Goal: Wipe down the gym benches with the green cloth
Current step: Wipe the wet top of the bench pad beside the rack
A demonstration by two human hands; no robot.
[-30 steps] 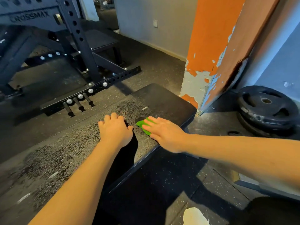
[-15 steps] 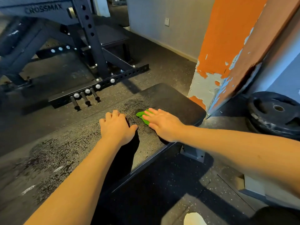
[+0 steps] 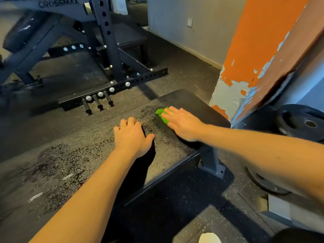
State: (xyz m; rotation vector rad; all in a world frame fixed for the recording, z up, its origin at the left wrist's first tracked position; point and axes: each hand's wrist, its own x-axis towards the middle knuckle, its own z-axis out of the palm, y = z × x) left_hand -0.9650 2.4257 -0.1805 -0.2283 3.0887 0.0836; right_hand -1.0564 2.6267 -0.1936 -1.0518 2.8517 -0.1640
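Green cloth (image 3: 161,114) under right hand (image 3: 184,125) on bench (image 3: 192,103); "CROSSMAX" on rack (image 3: 107,41).

Right hand (image 3: 184,124) flat, pressing green cloth (image 3: 162,114) on bench (image 3: 192,104); left hand (image 3: 131,137) braced beside.

green cloth (image 3: 162,114); black bench (image 3: 189,102)

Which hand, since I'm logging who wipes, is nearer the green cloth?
Right. The right hand presses flat on the green cloth; the left hand rests on the bench, apart from the cloth.
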